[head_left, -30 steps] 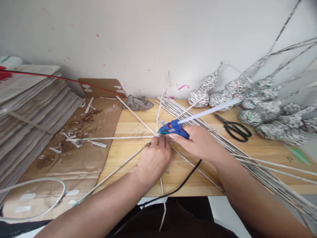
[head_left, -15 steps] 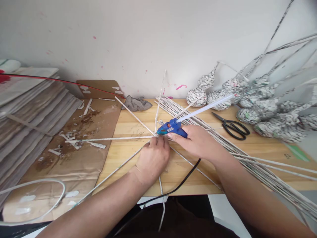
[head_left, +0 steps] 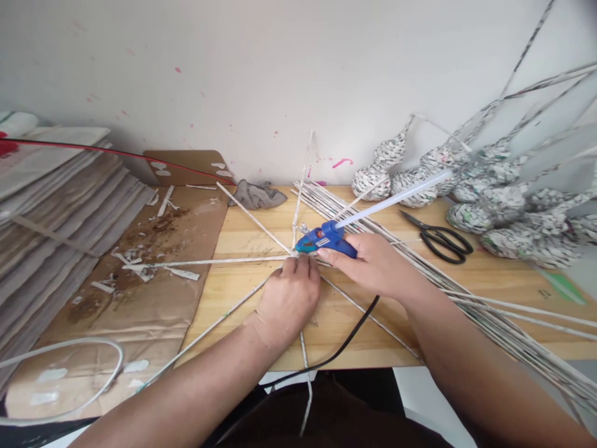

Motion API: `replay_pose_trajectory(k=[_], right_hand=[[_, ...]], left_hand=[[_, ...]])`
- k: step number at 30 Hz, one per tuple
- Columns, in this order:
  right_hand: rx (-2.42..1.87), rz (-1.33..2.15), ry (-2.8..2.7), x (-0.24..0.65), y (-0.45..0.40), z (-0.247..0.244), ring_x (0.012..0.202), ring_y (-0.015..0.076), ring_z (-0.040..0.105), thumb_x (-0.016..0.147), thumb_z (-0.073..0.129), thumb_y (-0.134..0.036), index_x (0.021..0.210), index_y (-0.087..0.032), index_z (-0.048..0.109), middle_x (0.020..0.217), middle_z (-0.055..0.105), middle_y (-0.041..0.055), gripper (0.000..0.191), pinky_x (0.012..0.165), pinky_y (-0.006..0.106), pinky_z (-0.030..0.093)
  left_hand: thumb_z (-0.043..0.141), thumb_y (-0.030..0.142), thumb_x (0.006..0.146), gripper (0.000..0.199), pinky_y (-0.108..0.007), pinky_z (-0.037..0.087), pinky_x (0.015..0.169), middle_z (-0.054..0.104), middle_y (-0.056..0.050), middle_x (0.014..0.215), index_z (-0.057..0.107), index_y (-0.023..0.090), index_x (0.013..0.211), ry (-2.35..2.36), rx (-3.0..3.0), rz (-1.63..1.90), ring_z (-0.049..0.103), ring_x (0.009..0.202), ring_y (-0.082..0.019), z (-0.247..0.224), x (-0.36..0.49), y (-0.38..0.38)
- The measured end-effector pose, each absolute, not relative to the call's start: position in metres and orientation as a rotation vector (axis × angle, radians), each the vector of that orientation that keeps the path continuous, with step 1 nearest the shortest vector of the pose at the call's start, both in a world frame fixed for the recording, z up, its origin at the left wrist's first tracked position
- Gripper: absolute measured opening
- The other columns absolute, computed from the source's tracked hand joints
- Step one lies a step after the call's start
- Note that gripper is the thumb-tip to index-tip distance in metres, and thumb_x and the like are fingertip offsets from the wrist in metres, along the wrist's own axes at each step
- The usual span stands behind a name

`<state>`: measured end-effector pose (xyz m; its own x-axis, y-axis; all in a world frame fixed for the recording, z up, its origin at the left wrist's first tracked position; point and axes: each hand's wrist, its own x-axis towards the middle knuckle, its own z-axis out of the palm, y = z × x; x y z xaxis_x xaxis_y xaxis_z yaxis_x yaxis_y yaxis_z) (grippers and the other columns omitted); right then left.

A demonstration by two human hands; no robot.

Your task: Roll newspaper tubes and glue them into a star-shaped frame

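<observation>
Several thin rolled-paper sticks (head_left: 252, 216) spread out like spokes from one centre on the wooden table. My left hand (head_left: 293, 292) presses down at that centre, its fingers bent and close together over the sticks; what lies under the fingertips is hidden. My right hand (head_left: 373, 264) is closed around the handle of a blue glue gun (head_left: 326, 239). The gun's nozzle points left, at the centre of the spokes, just above my left fingertips. A long translucent glue stick (head_left: 396, 198) juts from its back, and a black cord (head_left: 347, 339) hangs from the handle.
A bundle of paper sticks (head_left: 494, 330) lies slanting under my right forearm. Black scissors (head_left: 441, 239) and woven paper gourd shapes (head_left: 471, 218) sit to the right. A grey rag (head_left: 259, 195) is by the wall. Cardboard (head_left: 153, 330) with scraps and a paper stack (head_left: 60, 211) are left.
My right hand and the glue gun have shifted very slightly to the right, and the glue stick's back end sits a little higher. My left hand stays in place.
</observation>
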<state>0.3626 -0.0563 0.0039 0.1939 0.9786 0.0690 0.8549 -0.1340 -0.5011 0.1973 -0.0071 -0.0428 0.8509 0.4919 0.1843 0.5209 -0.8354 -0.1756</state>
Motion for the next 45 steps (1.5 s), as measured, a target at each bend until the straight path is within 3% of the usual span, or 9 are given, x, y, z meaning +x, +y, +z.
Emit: replay_pose_trajectory(k=[11,45], right_hand=[[-2.059,0.319,-1.719,0.3627,-0.0556,0.002,0.048,0.0101,0.039,0.083,0.053,-0.055,0.055,-0.018,0.045,0.05,0.046,-0.0028,0.047,0.049,0.025,0.026],[-2.057,0.356,-1.767,0.3619,-0.0567,0.0012,0.053,0.0118,0.043,0.086,0.05,-0.053,0.06,-0.018,0.054,0.057,0.055,0.0002,0.044,0.052,0.026,0.026]], left_hand=[[0.047,0.011,0.088,0.036,-0.034,0.055,0.057,0.064,-0.014,0.106,0.058,0.007,0.122,-0.786,-2.816,-0.211,0.059,0.087,-0.026,-0.0425,0.1967,-0.008],[0.047,0.011,0.089,0.036,-0.035,0.055,0.063,0.064,-0.015,0.106,0.056,0.007,0.123,-0.791,-2.831,-0.171,0.059,0.09,-0.027,-0.0417,0.1976,-0.0072]])
